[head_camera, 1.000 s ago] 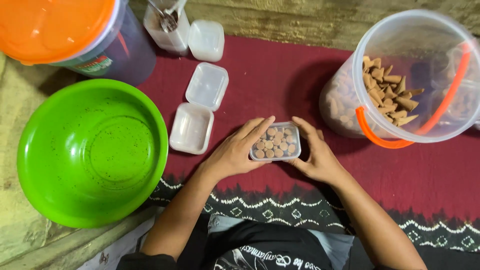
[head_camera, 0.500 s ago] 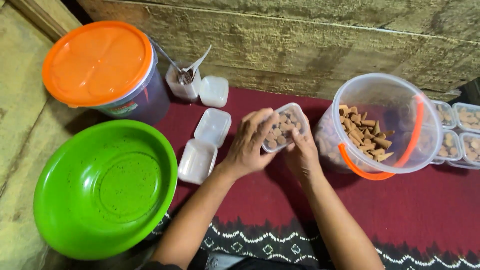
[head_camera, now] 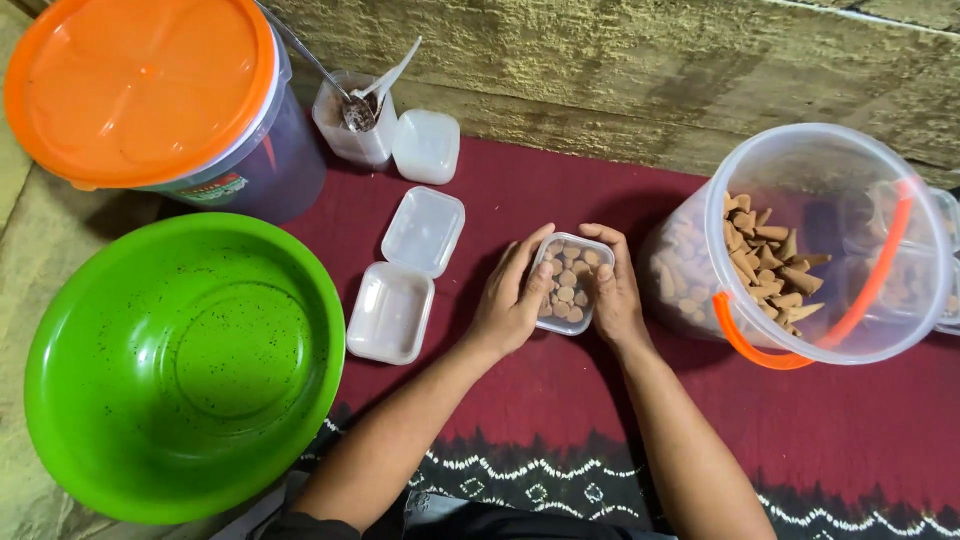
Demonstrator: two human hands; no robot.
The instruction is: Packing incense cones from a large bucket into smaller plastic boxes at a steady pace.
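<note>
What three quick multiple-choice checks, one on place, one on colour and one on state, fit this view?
1. Where is the small clear plastic box of brown pieces?
A. inside the green bowl
B. between both hands on the red cloth
C. on the orange lid

2. What colour is the clear bucket's handle?
A. orange
B. blue
C. white

3. How is the white hinged container?
A. shut
B. open and empty
C. open and full

Answers: 1 B, the left hand and right hand flank it; 2 A, the handle is orange; 3 B, both halves lie bare.
</note>
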